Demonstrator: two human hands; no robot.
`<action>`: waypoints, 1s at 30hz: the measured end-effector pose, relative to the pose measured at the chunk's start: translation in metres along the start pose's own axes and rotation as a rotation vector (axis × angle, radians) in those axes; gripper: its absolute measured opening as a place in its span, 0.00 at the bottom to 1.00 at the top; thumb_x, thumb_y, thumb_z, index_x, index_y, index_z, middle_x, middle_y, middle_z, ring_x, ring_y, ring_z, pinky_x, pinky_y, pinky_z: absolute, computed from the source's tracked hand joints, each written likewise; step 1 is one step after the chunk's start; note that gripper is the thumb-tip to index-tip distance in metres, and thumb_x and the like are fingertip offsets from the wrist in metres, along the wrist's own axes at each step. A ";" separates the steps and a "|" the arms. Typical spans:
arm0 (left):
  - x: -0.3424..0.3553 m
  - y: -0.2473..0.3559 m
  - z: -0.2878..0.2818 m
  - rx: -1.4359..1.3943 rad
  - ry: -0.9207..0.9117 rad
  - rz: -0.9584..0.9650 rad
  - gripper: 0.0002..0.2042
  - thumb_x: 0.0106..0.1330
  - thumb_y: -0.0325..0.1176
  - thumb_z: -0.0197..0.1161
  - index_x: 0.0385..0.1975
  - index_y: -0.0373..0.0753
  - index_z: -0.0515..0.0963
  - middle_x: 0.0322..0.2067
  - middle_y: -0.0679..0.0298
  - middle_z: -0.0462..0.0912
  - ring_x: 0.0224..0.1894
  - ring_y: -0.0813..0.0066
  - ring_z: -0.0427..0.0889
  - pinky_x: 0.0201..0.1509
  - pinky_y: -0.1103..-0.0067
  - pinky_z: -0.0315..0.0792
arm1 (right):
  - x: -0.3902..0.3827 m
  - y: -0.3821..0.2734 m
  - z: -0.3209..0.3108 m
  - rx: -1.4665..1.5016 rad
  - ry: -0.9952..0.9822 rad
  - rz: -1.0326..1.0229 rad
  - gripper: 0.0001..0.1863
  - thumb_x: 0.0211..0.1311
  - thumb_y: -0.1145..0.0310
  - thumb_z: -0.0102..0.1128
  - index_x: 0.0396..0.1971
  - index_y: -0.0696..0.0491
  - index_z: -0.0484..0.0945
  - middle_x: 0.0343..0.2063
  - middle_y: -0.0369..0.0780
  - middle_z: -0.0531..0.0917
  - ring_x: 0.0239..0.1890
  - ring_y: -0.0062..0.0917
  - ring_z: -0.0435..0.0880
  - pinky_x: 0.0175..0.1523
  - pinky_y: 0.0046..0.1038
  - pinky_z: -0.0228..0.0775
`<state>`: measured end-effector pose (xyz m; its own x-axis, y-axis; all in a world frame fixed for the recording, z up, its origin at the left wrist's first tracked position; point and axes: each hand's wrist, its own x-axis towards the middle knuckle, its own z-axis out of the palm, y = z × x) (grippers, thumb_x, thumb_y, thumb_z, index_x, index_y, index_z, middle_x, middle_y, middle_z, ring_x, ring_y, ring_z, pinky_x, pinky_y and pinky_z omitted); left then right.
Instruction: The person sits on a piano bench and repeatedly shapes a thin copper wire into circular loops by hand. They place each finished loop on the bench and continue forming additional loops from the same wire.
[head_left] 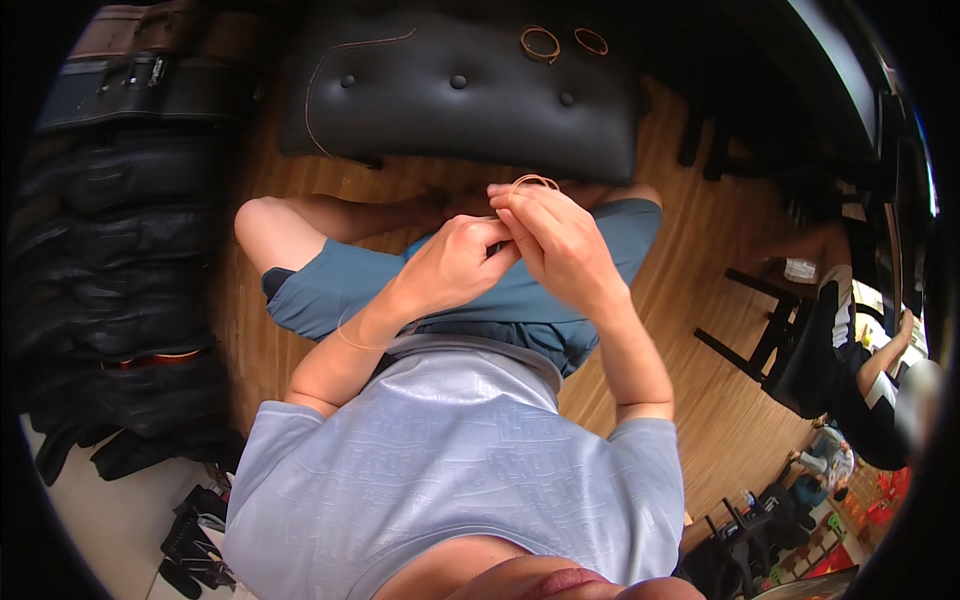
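Note:
I hold a small coil of copper-coloured string [536, 179] above my lap. My right hand [560, 245] is closed, its fingers pinched together at the coil, whose loop rises past the fingertips. Against it, my left hand [450, 265] is closed too, thumb and fingers meeting the right fingers; the part of the string between them is hidden. A thin pale strand [355, 345] curves across my left forearm; whether it belongs to the coil I cannot tell.
Ahead stands a black buttoned padded bench [420, 120]. It bears two more coils, a larger one [541, 28] and a smaller one [604, 50], plus a loose string [307, 97]. Black cases [140, 230] line the left. Right are a dark stool [730, 355] and a seated person [840, 370].

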<state>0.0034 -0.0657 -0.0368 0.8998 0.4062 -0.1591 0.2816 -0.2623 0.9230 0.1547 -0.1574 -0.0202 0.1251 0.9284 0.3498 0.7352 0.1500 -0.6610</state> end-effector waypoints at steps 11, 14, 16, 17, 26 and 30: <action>0.003 0.008 -0.020 -0.104 -0.062 0.034 0.07 0.69 0.31 0.66 0.41 0.36 0.82 0.22 0.64 0.79 0.21 0.81 0.70 0.26 0.82 0.65 | -0.011 0.058 -0.040 1.143 -0.795 0.489 0.20 0.78 0.58 0.51 0.32 0.58 0.82 0.21 0.31 0.74 0.23 0.15 0.69 0.32 0.24 0.65; 0.006 0.000 -0.017 -0.208 0.072 0.035 0.07 0.72 0.31 0.62 0.42 0.35 0.82 0.25 0.66 0.81 0.24 0.85 0.70 0.29 0.82 0.66 | -0.015 0.064 -0.005 1.608 -0.570 0.423 0.19 0.77 0.60 0.52 0.32 0.60 0.80 0.21 0.36 0.78 0.21 0.18 0.73 0.34 0.24 0.71; 0.008 -0.006 -0.015 -0.228 0.211 0.032 0.07 0.73 0.31 0.61 0.42 0.34 0.81 0.26 0.66 0.82 0.25 0.86 0.71 0.30 0.83 0.66 | -0.011 0.057 0.009 1.487 -0.321 0.447 0.18 0.78 0.62 0.50 0.33 0.61 0.80 0.22 0.38 0.80 0.24 0.21 0.80 0.40 0.27 0.78; 0.010 -0.004 -0.016 -0.247 0.237 0.068 0.07 0.74 0.31 0.60 0.40 0.33 0.81 0.30 0.66 0.83 0.29 0.85 0.75 0.35 0.84 0.70 | -0.010 0.054 0.011 1.390 -0.258 0.493 0.17 0.77 0.63 0.51 0.35 0.61 0.80 0.23 0.38 0.81 0.25 0.22 0.80 0.41 0.27 0.78; 0.017 -0.008 -0.020 -0.378 0.301 0.004 0.10 0.76 0.36 0.58 0.40 0.35 0.80 0.28 0.69 0.80 0.32 0.83 0.76 0.37 0.83 0.73 | -0.001 0.028 0.029 0.869 0.115 0.457 0.12 0.72 0.69 0.59 0.32 0.61 0.84 0.36 0.35 0.77 0.34 0.19 0.78 0.42 0.23 0.76; 0.017 -0.015 -0.026 -0.453 0.213 -0.084 0.11 0.78 0.37 0.55 0.38 0.37 0.77 0.25 0.75 0.70 0.26 0.89 0.64 0.29 0.88 0.61 | -0.002 0.031 0.025 0.887 0.007 0.598 0.14 0.74 0.65 0.56 0.37 0.60 0.86 0.37 0.37 0.79 0.31 0.18 0.76 0.39 0.22 0.72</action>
<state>0.0054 -0.0325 -0.0447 0.7792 0.5911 -0.2083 0.1352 0.1659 0.9768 0.1604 -0.1461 -0.0581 0.3107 0.9315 -0.1891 -0.1939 -0.1326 -0.9720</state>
